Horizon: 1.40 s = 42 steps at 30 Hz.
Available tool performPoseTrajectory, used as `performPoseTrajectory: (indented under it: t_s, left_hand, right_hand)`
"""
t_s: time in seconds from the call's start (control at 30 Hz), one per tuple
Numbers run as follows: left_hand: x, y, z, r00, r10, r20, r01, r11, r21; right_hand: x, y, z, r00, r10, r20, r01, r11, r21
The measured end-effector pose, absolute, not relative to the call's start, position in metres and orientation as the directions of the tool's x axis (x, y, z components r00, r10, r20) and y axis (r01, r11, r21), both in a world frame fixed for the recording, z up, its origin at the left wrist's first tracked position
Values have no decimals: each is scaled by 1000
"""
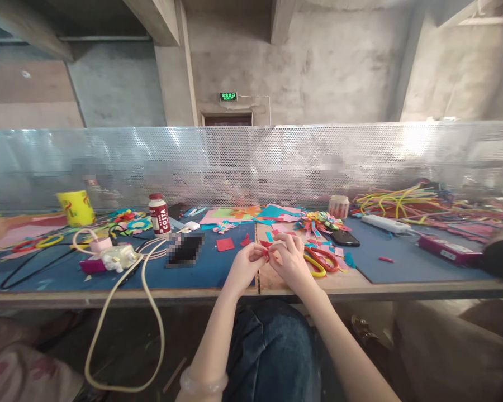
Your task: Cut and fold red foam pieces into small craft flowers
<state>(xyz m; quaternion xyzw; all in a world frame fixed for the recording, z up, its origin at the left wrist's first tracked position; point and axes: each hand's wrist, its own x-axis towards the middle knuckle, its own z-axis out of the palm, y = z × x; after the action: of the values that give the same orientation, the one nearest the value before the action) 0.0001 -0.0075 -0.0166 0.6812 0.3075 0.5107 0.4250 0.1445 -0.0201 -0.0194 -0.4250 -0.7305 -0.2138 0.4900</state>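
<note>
Over the table's front edge, my left hand [246, 267] and my right hand [291, 258] meet fingertip to fingertip. Between them is a small piece of red paper [267, 255], pinched by both hands and mostly covered by the fingers, so its exact shape is unclear. Left of my hands lie a flat red paper square [225, 244] and a small folded red piece [246, 240]. Close to my right hand rests a pair of scissors [327, 260] with red and yellow handles. Behind it sits a pile of colourful paper flowers [318, 222].
Leftward are a phone [186, 249], a Costa bottle [158, 216], a power strip [109, 259] with a looping cable and a yellow roll [76, 207]. Rightward lie another phone [346, 238], a white power strip [385, 224] and pipe cleaners [396, 202]. A perforated metal screen [235, 162] stands behind.
</note>
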Motion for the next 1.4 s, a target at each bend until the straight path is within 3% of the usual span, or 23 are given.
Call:
performPoseTrajectory:
  t_s: [0.43, 0.73, 0.93, 1.4]
  left_hand:
    - [0, -11, -13, 335, 827, 451, -14, -474, 880]
    - [-1, -14, -10, 272, 870, 412, -14, -424, 906]
    - [-1, -13, -11, 258, 876, 408, -13, -419, 908]
    - [0, -18, -5, 267, 863, 429, 63, -459, 886]
  right_hand:
    - [152, -23, -14, -89, 549, 831, 659, 658, -364]
    - [160, -24, -9, -77, 661, 747, 397, 707, -585]
    - [160, -27, -9, -124, 763, 634, 300, 638, -709]
    - [157, -30, -7, -170, 806, 566, 243, 591, -769]
